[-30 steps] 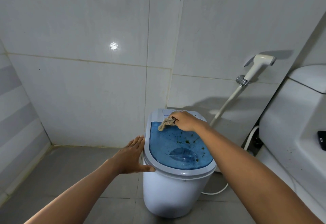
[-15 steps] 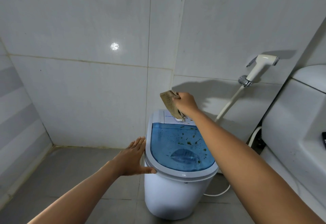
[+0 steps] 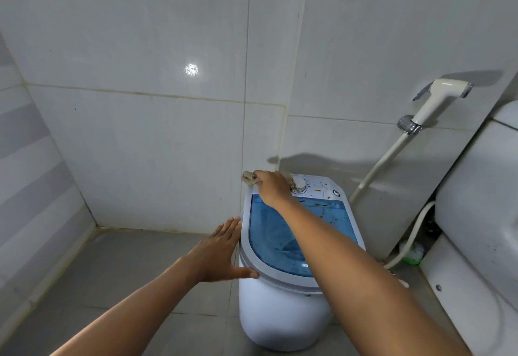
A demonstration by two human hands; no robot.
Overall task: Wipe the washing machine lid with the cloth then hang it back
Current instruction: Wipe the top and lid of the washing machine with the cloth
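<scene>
A person's left hand (image 3: 221,252), fingers straight, steadies the washing machine (image 3: 283,313) by its rim while the right hand (image 3: 273,187) grips a bunched cloth (image 3: 249,178) against the blue lid's (image 3: 269,232) far left corner to wipe it.

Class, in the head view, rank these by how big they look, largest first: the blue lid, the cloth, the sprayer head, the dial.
1. Blue lid
2. Sprayer head
3. Cloth and dial: unsure, since the right hand hides part of each.
</scene>
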